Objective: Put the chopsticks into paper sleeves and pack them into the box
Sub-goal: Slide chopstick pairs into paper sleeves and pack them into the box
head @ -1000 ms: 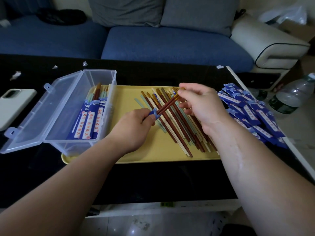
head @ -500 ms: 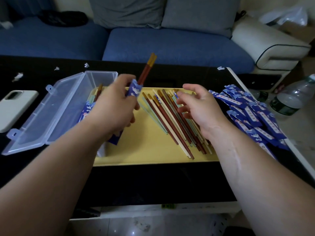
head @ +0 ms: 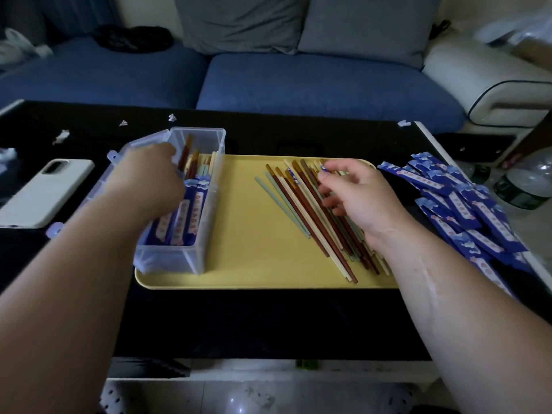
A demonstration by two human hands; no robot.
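A clear plastic box (head: 210,186) stands with its lid open on the left end of a yellow tray (head: 254,252). Several chopsticks in blue paper sleeves (head: 182,222) lie inside it. My left hand (head: 146,174) is over the box and grips a sleeved brown pair (head: 185,152), whose bare ends stick out toward the box's far wall; the hand is blurred. Loose chopsticks (head: 298,204) in brown, cream and green lie fanned on the tray's right half. My right hand (head: 361,198) rests on them, thumb and forefinger pinching chopstick ends at the far side.
A heap of empty blue paper sleeves (head: 463,204) lies on the black table right of the tray. A white phone (head: 44,192) lies left of the box. A plastic bottle (head: 525,180) stands on the floor at far right. A blue sofa runs behind the table.
My left hand carried the sleeved brown pair from the tray's middle up and left into the box. My right hand let go of that pair and dropped onto the loose chopsticks.
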